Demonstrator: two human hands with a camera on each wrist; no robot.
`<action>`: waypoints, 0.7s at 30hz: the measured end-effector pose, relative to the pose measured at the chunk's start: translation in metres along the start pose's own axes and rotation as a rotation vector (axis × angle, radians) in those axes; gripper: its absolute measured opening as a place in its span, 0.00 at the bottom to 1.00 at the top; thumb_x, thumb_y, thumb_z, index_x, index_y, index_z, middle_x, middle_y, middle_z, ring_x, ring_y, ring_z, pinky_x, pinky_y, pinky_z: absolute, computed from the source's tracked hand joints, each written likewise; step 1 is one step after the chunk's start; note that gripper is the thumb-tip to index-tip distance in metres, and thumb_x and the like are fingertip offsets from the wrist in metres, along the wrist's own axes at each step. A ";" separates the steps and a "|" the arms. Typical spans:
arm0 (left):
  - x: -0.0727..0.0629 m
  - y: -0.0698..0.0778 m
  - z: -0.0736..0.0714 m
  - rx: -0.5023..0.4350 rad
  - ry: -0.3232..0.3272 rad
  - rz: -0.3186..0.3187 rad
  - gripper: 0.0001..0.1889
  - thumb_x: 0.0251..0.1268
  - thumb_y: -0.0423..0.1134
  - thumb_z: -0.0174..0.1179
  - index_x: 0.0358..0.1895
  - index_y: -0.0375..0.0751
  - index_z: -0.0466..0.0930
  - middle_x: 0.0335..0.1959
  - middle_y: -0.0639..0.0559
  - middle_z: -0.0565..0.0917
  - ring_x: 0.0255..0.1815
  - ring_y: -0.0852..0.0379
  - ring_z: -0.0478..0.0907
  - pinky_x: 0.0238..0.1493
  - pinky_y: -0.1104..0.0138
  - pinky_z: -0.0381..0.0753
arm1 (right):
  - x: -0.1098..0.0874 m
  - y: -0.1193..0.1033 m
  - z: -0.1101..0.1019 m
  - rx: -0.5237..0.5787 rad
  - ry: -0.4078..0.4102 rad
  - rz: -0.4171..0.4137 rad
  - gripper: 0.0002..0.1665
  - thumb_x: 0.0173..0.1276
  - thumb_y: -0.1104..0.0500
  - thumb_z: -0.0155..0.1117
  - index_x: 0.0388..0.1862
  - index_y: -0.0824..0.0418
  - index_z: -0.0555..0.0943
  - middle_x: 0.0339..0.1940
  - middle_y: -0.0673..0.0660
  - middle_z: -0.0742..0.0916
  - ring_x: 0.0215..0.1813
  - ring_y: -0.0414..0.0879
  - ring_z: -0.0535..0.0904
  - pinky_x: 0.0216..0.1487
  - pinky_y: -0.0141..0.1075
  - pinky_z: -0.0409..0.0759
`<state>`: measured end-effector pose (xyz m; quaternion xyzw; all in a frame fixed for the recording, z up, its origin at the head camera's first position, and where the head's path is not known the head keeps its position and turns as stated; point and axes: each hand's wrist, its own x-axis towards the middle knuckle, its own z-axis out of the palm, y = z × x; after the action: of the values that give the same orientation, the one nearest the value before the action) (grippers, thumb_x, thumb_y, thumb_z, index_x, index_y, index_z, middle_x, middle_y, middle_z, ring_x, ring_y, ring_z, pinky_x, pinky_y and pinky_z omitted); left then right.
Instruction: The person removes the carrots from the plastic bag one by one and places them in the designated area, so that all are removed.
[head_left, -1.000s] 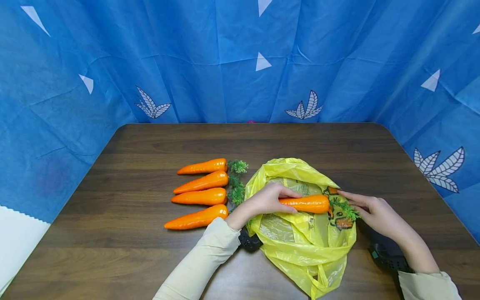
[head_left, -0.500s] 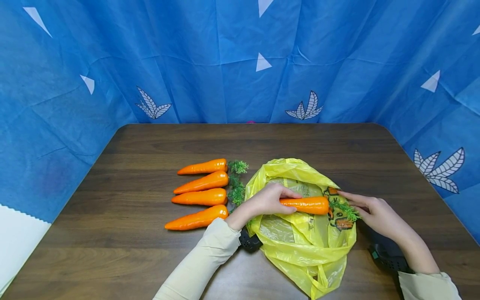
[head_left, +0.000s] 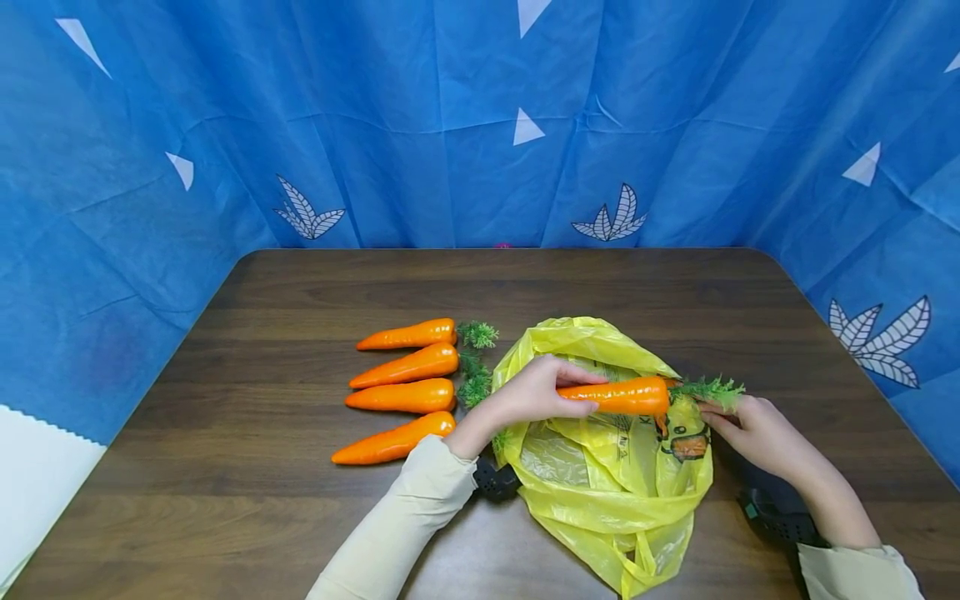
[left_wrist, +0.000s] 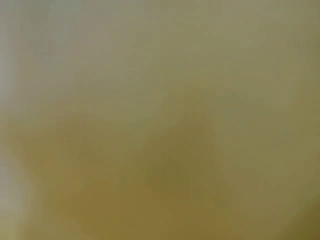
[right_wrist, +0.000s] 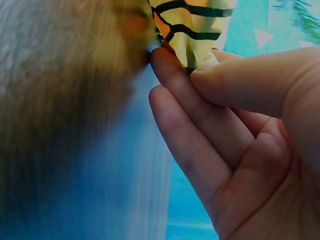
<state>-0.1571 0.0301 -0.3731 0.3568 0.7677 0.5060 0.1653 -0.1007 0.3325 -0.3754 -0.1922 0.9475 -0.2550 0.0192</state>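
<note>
Over the open mouth of a yellow plastic bag, my left hand grips an orange carrot by its narrow part, thumb on the near side. The carrot's green leaves point right, reaching past the bag's rim above my right fingers. My right hand pinches the printed right edge of the bag between thumb and fingers. In the right wrist view that bag edge sticks up from the fingertips. The left wrist view is only a yellowish blur. The carrot's tip is hidden by my left hand.
Several more carrots lie in a column left of the bag, with leaves toward it. My left forearm passes just right of the nearest one. The bag's handles trail toward the table's front edge. A blue curtain hangs behind the table.
The carrot's leafy end has moved up and to the right, out over the bag's rim. My right fingers have drawn in at the bag's edge. The other carrots have stayed put.
</note>
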 end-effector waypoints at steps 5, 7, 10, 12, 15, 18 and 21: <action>-0.001 0.006 -0.003 -0.104 0.013 -0.014 0.19 0.58 0.31 0.64 0.54 0.37 0.80 0.43 0.48 0.84 0.32 0.63 0.77 0.33 0.72 0.78 | 0.000 0.001 0.000 0.026 -0.012 -0.028 0.25 0.58 0.78 0.59 0.57 0.76 0.73 0.46 0.71 0.82 0.41 0.58 0.81 0.36 0.43 0.81; -0.002 0.009 -0.004 -0.124 0.019 -0.029 0.18 0.58 0.31 0.64 0.54 0.38 0.80 0.42 0.49 0.84 0.31 0.62 0.77 0.33 0.71 0.78 | 0.000 0.002 0.000 0.030 -0.008 -0.042 0.26 0.58 0.79 0.59 0.58 0.76 0.73 0.47 0.71 0.81 0.43 0.59 0.80 0.37 0.44 0.80; -0.004 0.015 -0.007 -0.121 0.025 -0.043 0.18 0.59 0.32 0.64 0.54 0.38 0.80 0.42 0.51 0.84 0.31 0.62 0.77 0.32 0.70 0.78 | 0.000 0.003 0.000 0.028 0.001 -0.060 0.26 0.57 0.79 0.60 0.58 0.75 0.73 0.47 0.71 0.81 0.42 0.58 0.81 0.37 0.44 0.80; -0.006 0.019 -0.009 -0.128 0.023 -0.049 0.19 0.59 0.31 0.64 0.55 0.37 0.80 0.42 0.53 0.84 0.30 0.62 0.78 0.33 0.70 0.79 | 0.000 0.003 0.001 0.031 0.005 -0.066 0.27 0.57 0.79 0.60 0.58 0.75 0.73 0.47 0.71 0.81 0.42 0.58 0.81 0.36 0.44 0.81; -0.008 0.025 -0.012 -0.151 0.023 -0.042 0.19 0.58 0.30 0.63 0.55 0.37 0.79 0.42 0.53 0.83 0.31 0.61 0.78 0.33 0.68 0.80 | 0.001 0.004 0.001 0.034 0.010 -0.074 0.27 0.57 0.78 0.61 0.58 0.75 0.73 0.48 0.71 0.81 0.42 0.57 0.81 0.36 0.43 0.81; -0.011 0.032 -0.016 -0.177 0.025 -0.031 0.19 0.58 0.30 0.63 0.55 0.36 0.79 0.42 0.53 0.83 0.31 0.60 0.79 0.33 0.67 0.80 | 0.001 0.004 0.001 0.031 0.011 -0.072 0.28 0.57 0.78 0.61 0.59 0.75 0.72 0.47 0.71 0.81 0.40 0.54 0.81 0.35 0.41 0.81; -0.013 0.037 -0.020 -0.175 0.030 -0.014 0.19 0.58 0.30 0.63 0.55 0.36 0.79 0.41 0.53 0.83 0.32 0.60 0.79 0.33 0.67 0.80 | 0.000 0.004 0.001 0.033 -0.002 -0.051 0.28 0.58 0.77 0.61 0.60 0.74 0.72 0.48 0.71 0.81 0.39 0.52 0.82 0.33 0.39 0.81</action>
<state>-0.1462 0.0163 -0.3331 0.3279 0.7255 0.5751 0.1879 -0.1019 0.3350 -0.3781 -0.2160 0.9379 -0.2710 0.0166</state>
